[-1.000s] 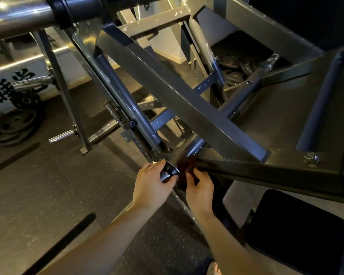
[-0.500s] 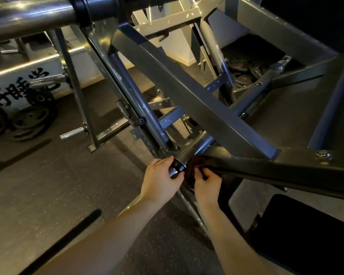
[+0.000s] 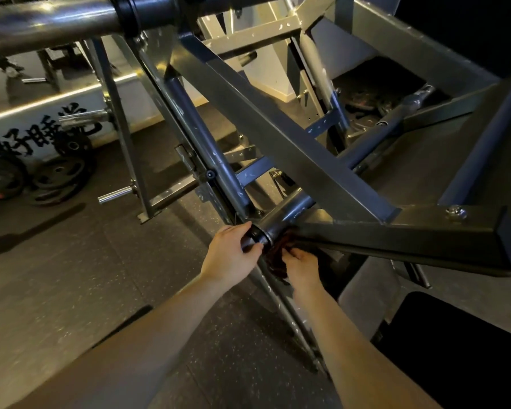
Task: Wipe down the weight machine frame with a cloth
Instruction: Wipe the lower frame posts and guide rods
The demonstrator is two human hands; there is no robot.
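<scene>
The grey steel weight machine frame [image 3: 292, 149] fills the upper view, with a diagonal square beam crossing to a dark horizontal beam [image 3: 410, 234] at the right. A round bar with a black end cap [image 3: 258, 233] sticks out where they meet. My left hand [image 3: 230, 255] grips that bar end, fingers curled over it. Just right of it, my right hand [image 3: 300, 265] pinches a dark red cloth [image 3: 278, 256] against the underside of the joint. Part of the cloth is hidden under the beam.
Black weight plates [image 3: 56, 178] lean against a white wall with black characters at the left. A chrome peg [image 3: 117, 194] juts from an upright post. A thick chrome sleeve [image 3: 48, 22] runs overhead. A black pad [image 3: 460, 349] sits low right on the speckled rubber floor.
The view has shifted slightly, with the frame sliding right. Both hands stay at the joint; the right hand's fingers have worked the cloth a little lower beneath the beam.
</scene>
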